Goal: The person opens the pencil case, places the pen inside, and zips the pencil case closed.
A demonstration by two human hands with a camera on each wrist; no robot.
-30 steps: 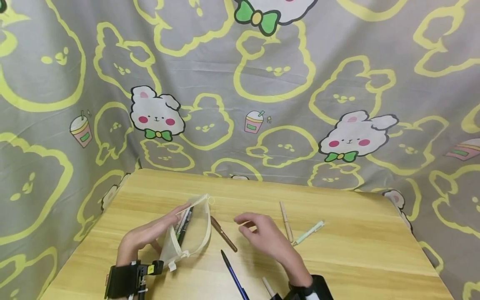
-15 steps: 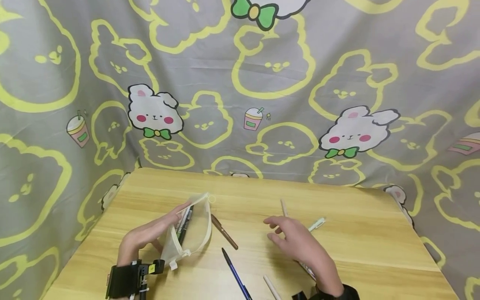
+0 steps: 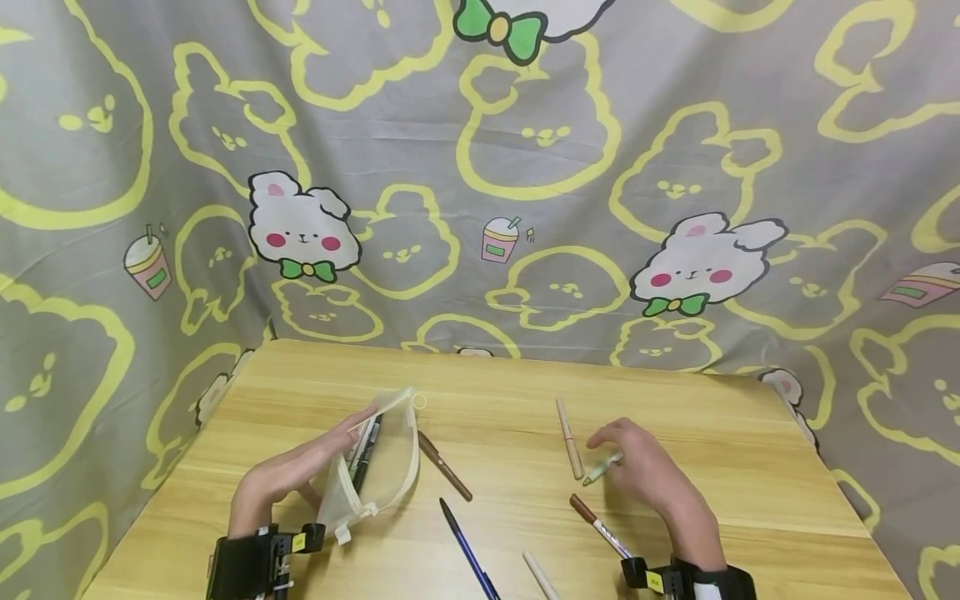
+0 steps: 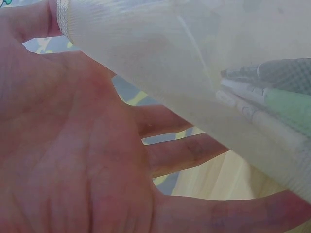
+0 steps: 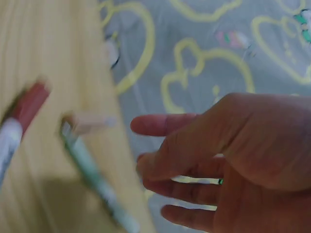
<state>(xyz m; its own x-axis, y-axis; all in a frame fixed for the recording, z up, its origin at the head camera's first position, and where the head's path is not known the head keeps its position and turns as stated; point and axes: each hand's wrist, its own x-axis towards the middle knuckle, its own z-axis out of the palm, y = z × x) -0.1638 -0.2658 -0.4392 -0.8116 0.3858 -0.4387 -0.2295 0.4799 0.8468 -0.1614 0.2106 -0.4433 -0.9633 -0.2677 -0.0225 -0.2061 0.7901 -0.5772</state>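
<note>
My left hand (image 3: 300, 471) grips a see-through cream mesh pencil case (image 3: 401, 446), its zipped mouth spread towards the right. Inside lie several pens (image 3: 365, 454); the left wrist view shows a dark pen (image 4: 286, 73) and a green one (image 4: 286, 104) through the mesh. My right hand (image 3: 648, 471) hovers over a mint-green pen (image 3: 600, 471) at the right, covering its far end in the head view. Its fingers are loosely bent with nothing between them; the right wrist view has the mint pen apart from them. A beige pen (image 3: 568, 437) lies just left of that hand.
A brown-capped marker (image 3: 592, 517) lies by the right wrist. A brown pen (image 3: 445, 467) rests beside the pencil case, a blue pen (image 3: 467, 546) and a pale pen (image 3: 538, 575) nearer the front. A patterned grey curtain (image 3: 420, 250) hangs behind the wooden table (image 3: 487, 392).
My right hand has moved rightwards from beside the brown pen, past the beige pen, to above the mint pen. The left hand and pencil case have stayed in place.
</note>
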